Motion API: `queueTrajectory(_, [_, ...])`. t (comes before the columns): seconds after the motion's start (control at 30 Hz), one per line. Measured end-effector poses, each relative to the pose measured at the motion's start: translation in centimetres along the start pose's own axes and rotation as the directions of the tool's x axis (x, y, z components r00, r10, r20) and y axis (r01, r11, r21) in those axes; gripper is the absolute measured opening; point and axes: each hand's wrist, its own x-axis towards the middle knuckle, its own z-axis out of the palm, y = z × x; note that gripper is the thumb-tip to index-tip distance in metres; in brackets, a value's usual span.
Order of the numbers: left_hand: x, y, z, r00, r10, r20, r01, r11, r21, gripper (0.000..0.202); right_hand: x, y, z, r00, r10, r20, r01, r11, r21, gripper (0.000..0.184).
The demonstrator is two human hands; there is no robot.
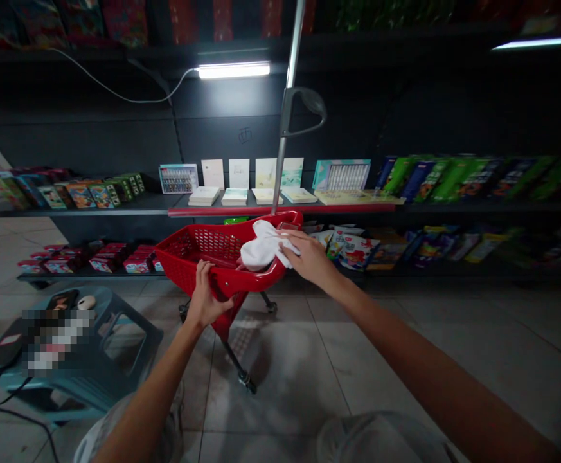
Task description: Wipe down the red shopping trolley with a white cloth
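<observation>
A red plastic shopping basket (198, 247) on small wheels stands tilted on the tiled floor in front of me, its grey pull handle (290, 109) rising above it. My left hand (206, 297) grips the near rim of the basket, fingers curled over the edge. My right hand (309, 257) presses a crumpled white cloth (263, 247) against the basket's right rim, fingers closed on the cloth.
Dark shop shelves (116, 207) run across the back with boxed goods, notebooks (234, 196) and colourful packets. A blue plastic stool (111, 347) at the left carries a phone, a computer mouse and other items, with cables trailing on the floor. My knees show at the bottom.
</observation>
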Motion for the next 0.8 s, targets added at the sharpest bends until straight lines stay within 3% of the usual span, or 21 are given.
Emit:
queueTrajectory(0.2, [-0.1,0.6,0.0,0.999,-0.038,-0.009,0.038,0.999,0.032,0.099,4.4,6.9,-0.3,0.985,0.143,0.101,-0.108,0.95,-0.293,0.029])
queueTrajectory(0.37, [-0.2,-0.1,-0.4,0.999,0.014,-0.03,-0.014,1.0,0.006,0.097,5.1,9.2,-0.5,0.954,0.283,0.095,-0.222,0.887,-0.405,0.032])
queueTrajectory(0.5, [-0.2,-1.2,-0.8,0.996,0.07,-0.055,-0.072,0.997,-0.026,0.099,4.2,7.7,-0.7,0.956,0.281,0.086,-0.209,0.854,-0.476,0.033])
queueTrajectory(0.63, [-0.4,-1.7,-1.4,0.999,0.028,-0.039,-0.03,0.999,-0.045,0.1,4.0,5.0,-1.6,0.946,0.284,0.155,-0.15,0.808,-0.57,0.033])
queueTrajectory(0.73, [-0.9,0.1,-2.4,0.998,0.022,-0.06,-0.026,0.998,-0.054,0.099,4.3,2.8,-2.3,0.923,0.332,0.194,-0.131,0.747,-0.651,0.033])
queueTrajectory(0.8, [-1.4,3.1,-3.6,0.989,0.082,-0.127,-0.089,0.995,-0.053,0.096,4.5,1.2,-2.7,0.904,0.37,0.214,-0.124,0.706,-0.698,0.035])
